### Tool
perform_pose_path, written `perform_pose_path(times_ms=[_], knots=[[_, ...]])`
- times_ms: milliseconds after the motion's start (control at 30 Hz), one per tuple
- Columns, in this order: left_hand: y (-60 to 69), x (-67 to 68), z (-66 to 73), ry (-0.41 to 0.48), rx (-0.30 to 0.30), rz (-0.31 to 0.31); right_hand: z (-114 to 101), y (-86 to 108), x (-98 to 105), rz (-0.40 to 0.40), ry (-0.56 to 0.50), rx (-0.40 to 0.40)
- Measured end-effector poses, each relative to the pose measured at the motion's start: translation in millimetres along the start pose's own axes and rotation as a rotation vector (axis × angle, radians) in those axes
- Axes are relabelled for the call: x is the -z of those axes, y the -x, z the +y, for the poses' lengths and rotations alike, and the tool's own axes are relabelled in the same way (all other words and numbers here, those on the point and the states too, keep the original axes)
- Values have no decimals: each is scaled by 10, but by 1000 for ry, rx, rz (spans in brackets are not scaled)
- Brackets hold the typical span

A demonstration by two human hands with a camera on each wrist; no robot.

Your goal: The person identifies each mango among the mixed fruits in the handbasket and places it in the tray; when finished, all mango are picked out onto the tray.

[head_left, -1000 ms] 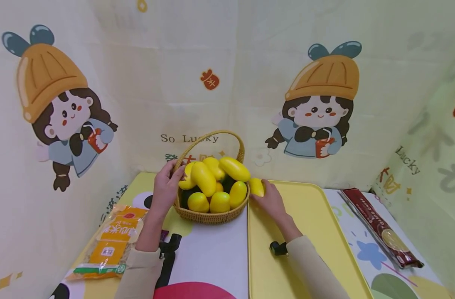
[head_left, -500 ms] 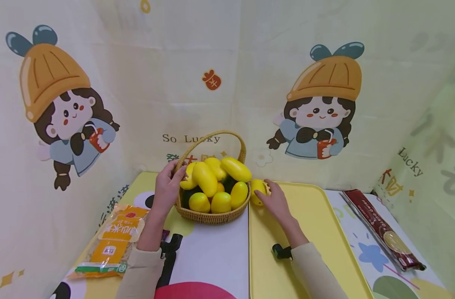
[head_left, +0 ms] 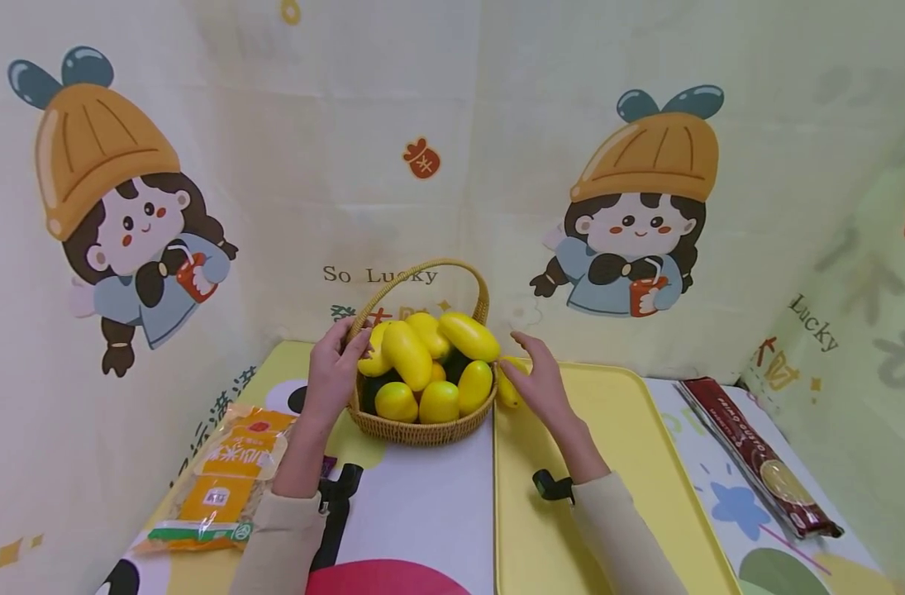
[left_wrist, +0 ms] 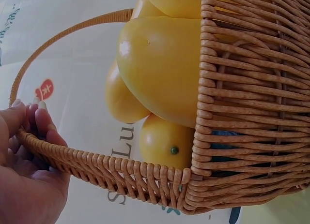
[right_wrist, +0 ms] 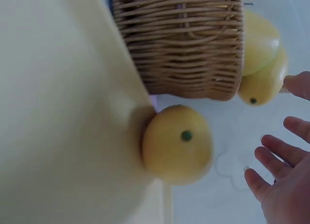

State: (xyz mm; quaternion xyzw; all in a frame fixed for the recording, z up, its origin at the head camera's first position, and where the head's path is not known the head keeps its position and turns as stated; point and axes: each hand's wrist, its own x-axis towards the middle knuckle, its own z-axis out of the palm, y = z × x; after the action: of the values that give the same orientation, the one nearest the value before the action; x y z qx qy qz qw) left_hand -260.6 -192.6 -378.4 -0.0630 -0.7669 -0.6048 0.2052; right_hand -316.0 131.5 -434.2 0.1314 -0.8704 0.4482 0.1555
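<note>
Nearest: brightly printed bench (head_left: 415, 504), orange-and-clear plastic bag (head_left: 217, 487) at left, flat yellow rectangular tray (head_left: 616, 463) at right, long dark-red packet (head_left: 757, 454) beyond it. Left hand (head_left: 331, 373) curled round the handle of a brown woven basket (head_left: 430, 431) heaped with yellow oval fruits (head_left: 406, 355). Right hand (head_left: 545, 384) spread, just apart from a lone yellow fruit (right_wrist: 177, 145) on the tray's far left corner, beside the basket. Behind: cream printed cloth (head_left: 363, 182).
</note>
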Motion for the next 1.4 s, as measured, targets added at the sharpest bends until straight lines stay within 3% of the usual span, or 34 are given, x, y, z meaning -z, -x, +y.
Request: perform_pose_path(times_ms=[300,633,700,900,1133,1400], knots=[[29,-7,-15,10,16,-3,-201,-90,-183,-32,-71,21],[21,-44,-5,35,40,-18,-292,-121,-355,-18,-91,-48],[27,-49,35,41,59,-25,-298,-129,-375,-2,-101,-70],[112,-55,330,12,79,-35,-307,-146,-396,57,-123,-97],[10,-40,43,27,62,-19,-347,-148,-354,86,-168,-67],[8,5,19,-8,14,8,-356,-126,-194,92,-149,-43]])
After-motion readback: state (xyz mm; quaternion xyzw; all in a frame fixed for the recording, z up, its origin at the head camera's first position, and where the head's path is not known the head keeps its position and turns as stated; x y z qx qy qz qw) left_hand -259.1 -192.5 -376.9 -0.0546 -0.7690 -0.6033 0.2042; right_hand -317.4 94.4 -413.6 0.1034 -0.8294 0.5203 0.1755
